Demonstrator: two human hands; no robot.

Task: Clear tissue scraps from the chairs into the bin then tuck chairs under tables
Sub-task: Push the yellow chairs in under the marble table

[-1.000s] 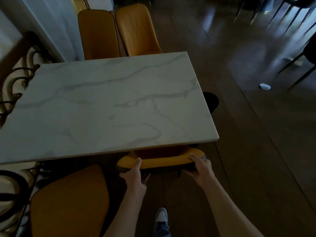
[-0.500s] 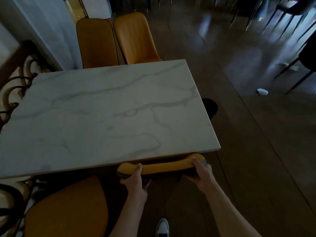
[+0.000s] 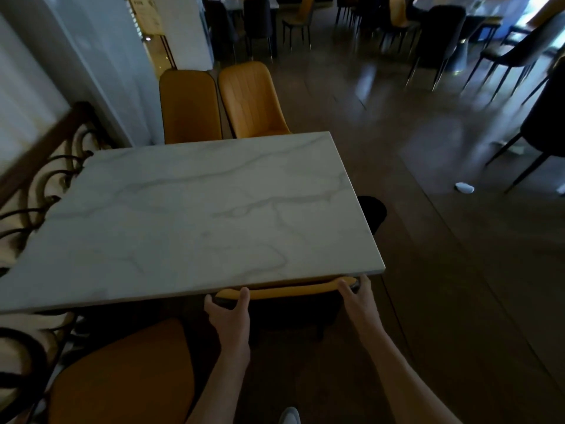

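An orange chair (image 3: 287, 291) is pushed almost fully under the white marble table (image 3: 195, 215); only the top of its backrest shows at the table's near edge. My left hand (image 3: 229, 313) grips the left end of that backrest. My right hand (image 3: 356, 296) holds its right end, fingers curled over the top. A white tissue scrap (image 3: 464, 187) lies on the dark floor at the right. A black bin (image 3: 373, 211) peeks out beside the table's right edge.
A second orange chair (image 3: 122, 377) stands pulled out at the near left. Two more orange chairs (image 3: 220, 105) face me across the table. A dark iron railing (image 3: 36, 185) runs along the left. Dark chairs and tables fill the back right.
Both hands have pushed the orange chair forward, so its seat has slid under the table and only the backrest top shows. The view has tilted up.
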